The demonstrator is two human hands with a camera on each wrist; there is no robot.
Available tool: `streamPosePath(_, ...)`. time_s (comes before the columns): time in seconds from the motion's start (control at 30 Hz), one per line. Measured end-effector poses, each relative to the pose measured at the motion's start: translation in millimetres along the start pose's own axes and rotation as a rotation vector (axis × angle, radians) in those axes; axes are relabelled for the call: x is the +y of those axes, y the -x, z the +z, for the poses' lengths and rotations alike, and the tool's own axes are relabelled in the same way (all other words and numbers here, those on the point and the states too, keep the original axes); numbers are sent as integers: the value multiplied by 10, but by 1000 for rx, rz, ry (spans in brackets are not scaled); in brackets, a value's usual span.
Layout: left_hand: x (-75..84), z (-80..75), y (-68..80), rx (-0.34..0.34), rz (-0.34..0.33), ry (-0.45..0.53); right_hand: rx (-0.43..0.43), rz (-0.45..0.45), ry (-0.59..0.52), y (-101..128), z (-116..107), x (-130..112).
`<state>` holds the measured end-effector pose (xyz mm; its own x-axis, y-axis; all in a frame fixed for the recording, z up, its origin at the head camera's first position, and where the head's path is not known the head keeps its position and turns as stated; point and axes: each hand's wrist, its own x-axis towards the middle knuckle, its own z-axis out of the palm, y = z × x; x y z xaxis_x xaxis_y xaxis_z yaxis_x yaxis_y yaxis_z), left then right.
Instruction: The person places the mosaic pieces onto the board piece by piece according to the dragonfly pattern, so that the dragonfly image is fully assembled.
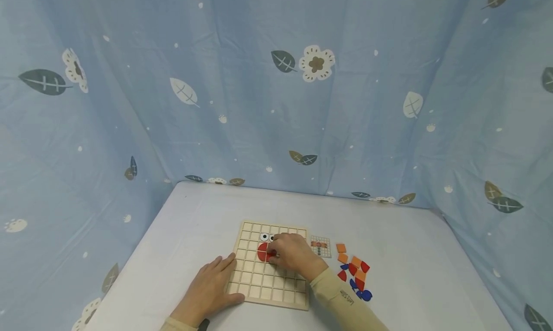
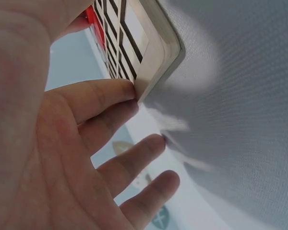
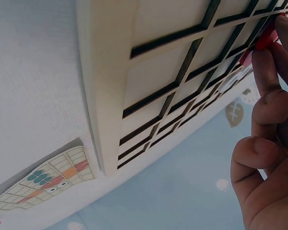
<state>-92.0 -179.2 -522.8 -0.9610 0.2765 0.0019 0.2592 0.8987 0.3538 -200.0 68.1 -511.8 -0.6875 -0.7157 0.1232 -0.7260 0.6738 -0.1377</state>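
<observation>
A wooden grid board [image 1: 259, 283] lies on the white table. Near its upper middle sit a red rounded piece [image 1: 261, 252] and two small eye pieces [image 1: 264, 236]. My right hand [image 1: 290, 255] reaches over the board, and its curled fingers [image 3: 271, 76] pinch a red piece [image 3: 266, 38] down onto the grid. My left hand [image 1: 211, 285] lies flat on the table with straight fingers [image 2: 110, 98] against the board's left edge [image 2: 156, 67]. In the left wrist view, a bit of red [image 2: 92, 21] shows on the board.
A small pattern card [image 1: 320, 246] lies right of the board, also seen as the card [image 3: 43, 184] in the right wrist view. Beyond it is a loose pile of orange, red and blue pieces [image 1: 355, 272]. Blue leaf-print curtains [image 1: 276, 91] enclose the table on three sides.
</observation>
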Motion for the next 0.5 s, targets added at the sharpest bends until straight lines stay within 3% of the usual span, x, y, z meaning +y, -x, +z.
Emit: streamPosePath(0.5,6,-1,-21,1,7,-10,28,-16,3,-13,23,33)
